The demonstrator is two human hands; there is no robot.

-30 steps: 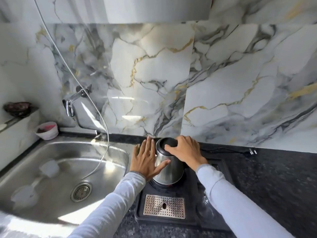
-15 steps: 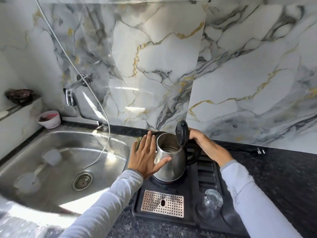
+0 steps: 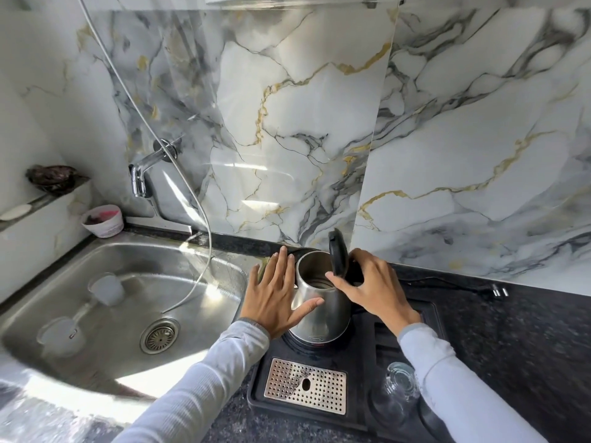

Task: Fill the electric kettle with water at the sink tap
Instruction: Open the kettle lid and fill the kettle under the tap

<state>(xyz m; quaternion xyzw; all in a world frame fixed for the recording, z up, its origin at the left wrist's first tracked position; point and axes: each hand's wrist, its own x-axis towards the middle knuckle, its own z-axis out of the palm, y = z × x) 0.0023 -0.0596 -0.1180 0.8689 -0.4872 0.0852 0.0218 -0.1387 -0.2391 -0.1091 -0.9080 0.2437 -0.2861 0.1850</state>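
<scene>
A steel electric kettle (image 3: 323, 310) stands on its base on a black tray (image 3: 361, 372), right of the sink. Its black lid (image 3: 338, 253) is flipped up and the inside shows. My left hand (image 3: 277, 298) lies flat against the kettle's left side, fingers spread, thumb on the steel. My right hand (image 3: 372, 289) is at the kettle's handle on the right, thumb at the rim near the lid. The chrome tap (image 3: 142, 174) sticks out of the marble wall over the steel sink (image 3: 80, 251), well left of the kettle.
A thin white hose (image 3: 204, 225) hangs from above into the sink. A drain (image 3: 160, 338) sits in the basin. A small pink-filled tub (image 3: 103, 220) stands on the sink's back corner. The tray holds a perforated metal grate (image 3: 305, 385) and an upturned glass (image 3: 399, 388). A plug (image 3: 499, 292) lies on the dark counter.
The kettle's lid went from shut under my right hand to standing open. My right hand then shifted forward from behind the lid onto the handle and rim. My left hand stayed on the kettle's side.
</scene>
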